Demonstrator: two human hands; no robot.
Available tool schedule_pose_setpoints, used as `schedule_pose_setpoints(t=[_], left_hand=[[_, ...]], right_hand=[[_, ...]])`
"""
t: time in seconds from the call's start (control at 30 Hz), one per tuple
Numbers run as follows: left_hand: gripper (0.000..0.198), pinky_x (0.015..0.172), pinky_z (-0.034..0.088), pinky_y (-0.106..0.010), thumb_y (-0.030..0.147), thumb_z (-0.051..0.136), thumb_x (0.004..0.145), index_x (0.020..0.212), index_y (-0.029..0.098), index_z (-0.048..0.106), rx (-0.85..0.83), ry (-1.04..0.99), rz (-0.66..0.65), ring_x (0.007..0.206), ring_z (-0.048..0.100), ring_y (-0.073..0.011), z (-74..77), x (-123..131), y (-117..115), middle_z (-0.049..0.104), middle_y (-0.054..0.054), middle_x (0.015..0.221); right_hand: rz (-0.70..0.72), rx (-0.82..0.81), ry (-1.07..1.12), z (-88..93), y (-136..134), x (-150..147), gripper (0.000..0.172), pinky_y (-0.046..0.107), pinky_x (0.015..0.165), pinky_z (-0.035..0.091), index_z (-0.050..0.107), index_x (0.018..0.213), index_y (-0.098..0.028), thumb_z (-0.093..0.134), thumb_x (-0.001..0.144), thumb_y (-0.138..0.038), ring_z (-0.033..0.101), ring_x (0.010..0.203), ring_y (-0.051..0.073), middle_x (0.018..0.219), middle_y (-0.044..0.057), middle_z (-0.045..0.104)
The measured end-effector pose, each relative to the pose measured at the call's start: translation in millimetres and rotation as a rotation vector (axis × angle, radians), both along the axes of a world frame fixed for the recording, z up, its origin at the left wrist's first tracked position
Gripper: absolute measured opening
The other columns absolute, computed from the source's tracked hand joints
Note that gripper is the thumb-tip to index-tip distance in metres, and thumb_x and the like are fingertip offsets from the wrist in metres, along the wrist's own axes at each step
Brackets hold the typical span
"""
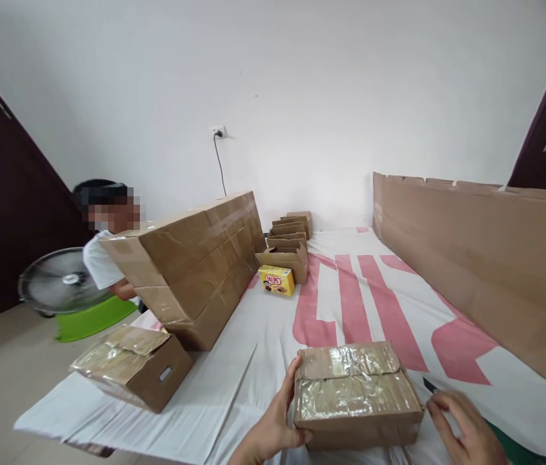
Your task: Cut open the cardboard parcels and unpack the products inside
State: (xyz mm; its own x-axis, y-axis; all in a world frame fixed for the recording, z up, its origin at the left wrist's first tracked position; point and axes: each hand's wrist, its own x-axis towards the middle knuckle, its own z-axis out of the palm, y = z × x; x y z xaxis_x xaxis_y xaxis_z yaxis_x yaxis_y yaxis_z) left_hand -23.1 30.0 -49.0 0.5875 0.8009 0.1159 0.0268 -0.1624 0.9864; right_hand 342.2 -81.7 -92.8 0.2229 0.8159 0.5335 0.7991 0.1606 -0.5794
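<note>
Left hand (280, 413): grasping taped box (357, 394), left side | right hand (464, 426): fingers curled beside its right side, grip cannot tell | yellow carton (276, 280): farther left

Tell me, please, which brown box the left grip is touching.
The front box, right of centre: the left grip is on its left side. The box farther left, the stack and the row behind stand away from that grip.
</note>
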Motion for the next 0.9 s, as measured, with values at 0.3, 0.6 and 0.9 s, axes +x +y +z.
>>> schedule_pose_setpoints(t=[0.3, 0.6, 0.9], left_hand=[[0.131, 0.119, 0.007, -0.050, 0.059, 0.080, 0.059, 0.152, 0.030, -0.007, 0.000, -0.165, -0.071, 0.148, 0.003, -0.0363, -23.4, 12, 2, 0.005, -0.006, 0.164], [0.136, 0.119, 0.007, -0.051, 0.059, 0.081, 0.058, 0.151, 0.027, -0.012, -0.058, -0.204, -0.088, 0.148, 0.008, -0.0369, -12.9, 16, -4, 0.014, -0.011, 0.162], [0.138, 0.119, 0.008, -0.049, 0.055, 0.085, 0.055, 0.152, 0.027, -0.009, -0.093, -0.219, -0.088, 0.148, 0.002, -0.0362, -10.2, 16, -1, 0.015, -0.010, 0.162]], right_hand=[[-0.114, -0.358, -0.293, -32.3, 17, 63, 0.039, 0.045, 0.082, 0.052, 0.070, 0.107, -0.019, 0.040, 0.087, -0.034, 0.064, 0.094, 0.030, 0.103, 0.013, 0.071], [-0.002, -0.102, -0.263, 94.4, 51, 32, 0.039, 0.036, 0.079, 0.054, 0.052, 0.126, -0.022, 0.030, 0.093, -0.019, 0.066, 0.099, 0.023, 0.113, 0.011, 0.068], [0.696, -0.308, -1.013, 212.1, 94, -118, 0.045, 0.027, 0.056, 0.042, 0.060, 0.120, -0.028, 0.048, 0.083, -0.007, 0.066, 0.075, 0.020, 0.093, 0.005, 0.069]])
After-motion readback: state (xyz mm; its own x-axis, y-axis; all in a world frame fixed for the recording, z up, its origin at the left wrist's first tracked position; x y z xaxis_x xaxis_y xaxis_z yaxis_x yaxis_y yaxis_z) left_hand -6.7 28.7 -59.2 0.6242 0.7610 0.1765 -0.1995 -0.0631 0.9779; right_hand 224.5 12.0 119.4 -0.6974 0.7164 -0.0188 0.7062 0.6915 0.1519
